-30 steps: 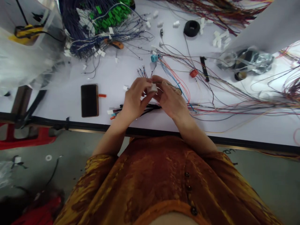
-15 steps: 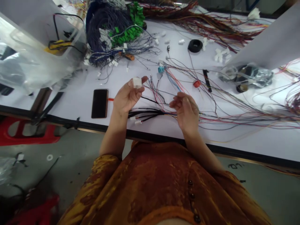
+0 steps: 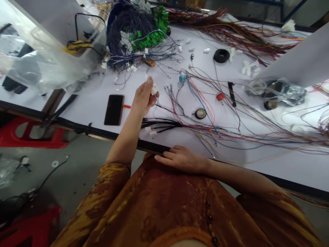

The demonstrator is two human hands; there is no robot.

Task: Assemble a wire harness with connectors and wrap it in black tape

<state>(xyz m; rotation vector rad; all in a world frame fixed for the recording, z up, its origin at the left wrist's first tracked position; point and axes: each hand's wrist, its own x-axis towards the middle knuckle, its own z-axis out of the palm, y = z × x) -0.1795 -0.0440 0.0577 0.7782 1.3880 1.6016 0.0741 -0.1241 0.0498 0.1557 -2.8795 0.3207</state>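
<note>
White plastic connector (image 3: 154, 90) pinched at the fingertips of the left hand (image 3: 143, 102), raised over the tabletop (image 3: 87, 113), left of centre and toward the near edge. Long axis hard to judge, body partly hidden by the fingers. Left hand closed narrow on it and far nearer; right hand (image 3: 181, 159) open, flat on the orange-brown garment (image 3: 164, 192) below the near edge, empty, well apart. Black wire bundle (image 3: 159, 124) just below, lengthwise along that edge; thin coloured wires (image 3: 204, 101) fanning rightward. Connector small and clean, no damage visible.
</note>
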